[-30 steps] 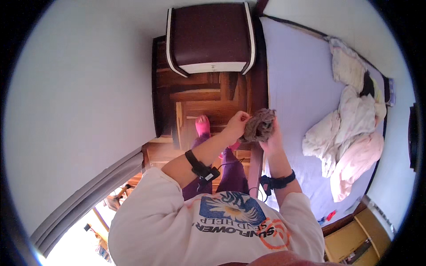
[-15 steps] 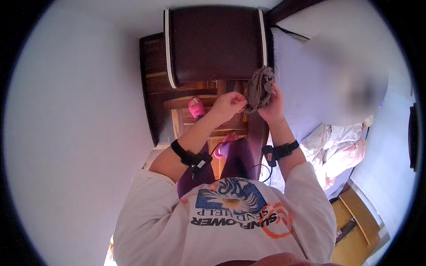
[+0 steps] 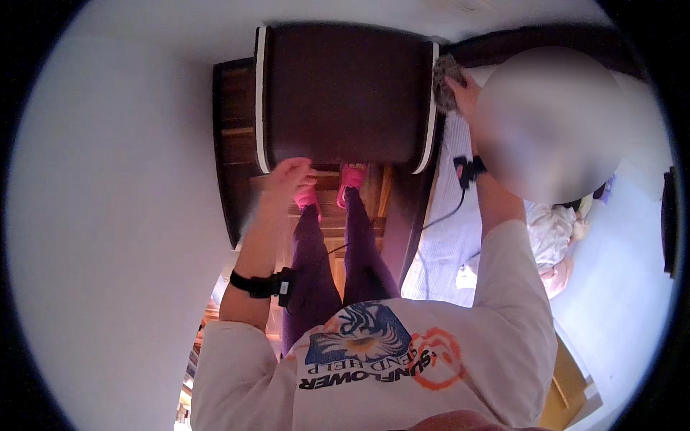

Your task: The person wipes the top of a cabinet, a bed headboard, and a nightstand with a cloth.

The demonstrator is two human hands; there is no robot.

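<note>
A crumpled grey-brown cloth (image 3: pixel 447 82) is pressed under the fingers of my right hand (image 3: pixel 467 97), at the far right edge of a dark brown piece of furniture (image 3: pixel 348 93) with a smooth top. The cloth touches or lies right beside the white trim (image 3: pixel 430 108) along that edge. My left hand (image 3: pixel 289 176) hangs near the front left corner of the furniture, blurred by motion. No object shows in it, and its fingers are too smeared to read.
A bed with a pale lilac cover (image 3: pixel 453 165) lies to the right, with bundled light fabric (image 3: pixel 553 233) on it. A white wall (image 3: pixel 122 215) rises on the left. My feet in pink slippers (image 3: pixel 351 183) stand on the wooden floor. Cables hang from both forearm straps.
My right hand has carried the cloth forward and right, to the furniture's far edge. My left hand has come away from the cloth and moved left. I have stepped closer to the furniture.
</note>
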